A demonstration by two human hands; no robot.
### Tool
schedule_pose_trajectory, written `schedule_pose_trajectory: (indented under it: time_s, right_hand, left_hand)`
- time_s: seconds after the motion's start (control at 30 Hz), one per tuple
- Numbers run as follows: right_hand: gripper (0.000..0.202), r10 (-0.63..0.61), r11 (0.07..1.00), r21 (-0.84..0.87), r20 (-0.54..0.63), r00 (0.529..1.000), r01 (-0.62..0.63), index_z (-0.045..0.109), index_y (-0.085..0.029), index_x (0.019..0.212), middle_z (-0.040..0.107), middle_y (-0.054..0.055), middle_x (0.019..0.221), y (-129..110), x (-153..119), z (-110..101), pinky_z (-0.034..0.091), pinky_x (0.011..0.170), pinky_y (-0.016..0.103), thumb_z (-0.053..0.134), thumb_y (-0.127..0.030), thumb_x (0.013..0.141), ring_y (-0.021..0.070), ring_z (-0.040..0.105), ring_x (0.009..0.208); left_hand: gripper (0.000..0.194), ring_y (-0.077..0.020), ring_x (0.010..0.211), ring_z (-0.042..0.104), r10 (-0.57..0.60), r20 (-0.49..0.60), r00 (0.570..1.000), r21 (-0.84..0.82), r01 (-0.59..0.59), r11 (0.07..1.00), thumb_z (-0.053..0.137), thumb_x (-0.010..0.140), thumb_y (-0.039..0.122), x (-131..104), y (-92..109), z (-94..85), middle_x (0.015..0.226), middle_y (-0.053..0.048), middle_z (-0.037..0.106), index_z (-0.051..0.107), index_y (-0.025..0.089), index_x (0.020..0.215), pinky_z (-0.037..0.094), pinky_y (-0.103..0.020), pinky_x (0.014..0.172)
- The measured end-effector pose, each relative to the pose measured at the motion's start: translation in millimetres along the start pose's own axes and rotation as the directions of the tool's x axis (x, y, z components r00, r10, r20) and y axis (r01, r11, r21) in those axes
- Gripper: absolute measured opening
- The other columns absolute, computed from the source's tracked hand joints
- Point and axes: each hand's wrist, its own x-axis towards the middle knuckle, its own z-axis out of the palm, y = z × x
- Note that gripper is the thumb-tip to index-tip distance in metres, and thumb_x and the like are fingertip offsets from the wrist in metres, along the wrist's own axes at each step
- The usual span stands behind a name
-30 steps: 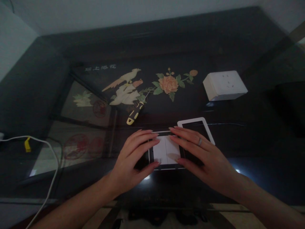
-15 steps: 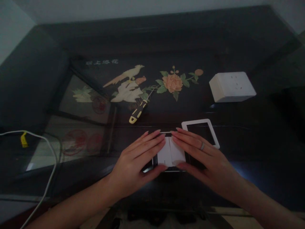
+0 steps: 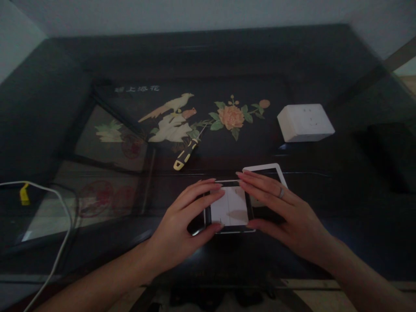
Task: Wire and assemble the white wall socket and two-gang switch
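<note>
Grips switch point(image 3: 233, 203) between thumb and fingers, left hand point(image 3: 177, 223) at left side, right hand point(image 3: 289, 214) at right (frame point(image 3: 261, 166) to far right, screwdriver point(image 3: 186, 154) to far left).

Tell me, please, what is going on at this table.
A person's left hand and right hand are on a white, two-panel switch, one on each side, at the near edge of the table. A white frame lies just beyond, partly hidden by the right hand. Farther off, a screwdriver lies to the left and a white box stands to the right, neither being touched.
</note>
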Motion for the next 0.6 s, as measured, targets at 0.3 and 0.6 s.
schedule_pose_trajectory:
  time_s: [0.3, 0.6]
  right_hand:
    - [0.091, 0.344, 0.937, -0.120, 0.143, 0.928, -0.329, 0.033, -0.030, 0.153, 0.029, 0.008, 0.164, 55, -22, -49, 0.034, 0.117, 0.056, 0.080, -0.037, 0.076, 0.0311, 0.031, 0.148]
    - [0.092, 0.446, 0.895, -0.123, 0.284, 0.849, -0.429, 0.026, -0.022, 0.156, 0.030, 0.011, 0.163, 51, -13, -37, 0.023, 0.122, 0.054, 0.076, -0.029, 0.079, 0.0287, 0.024, 0.151]
  left_hand:
    - [0.083, -0.0381, 0.141, 0.039, -0.058, 0.153, 0.986, -0.002, 0.059, 0.998, 0.079, 0.079, 0.040, -4, -13, -0.9, 0.150, -0.016, 0.038, 0.033, 0.029, 0.148, 0.041, -0.060, 0.112]
    - [0.092, -0.0319, 0.140, 0.040, -0.157, 0.148, 0.976, 0.064, 0.149, 0.987, 0.073, 0.080, 0.025, -6, -14, 6.4, 0.153, -0.008, 0.034, 0.018, 0.038, 0.153, 0.040, -0.055, 0.115]
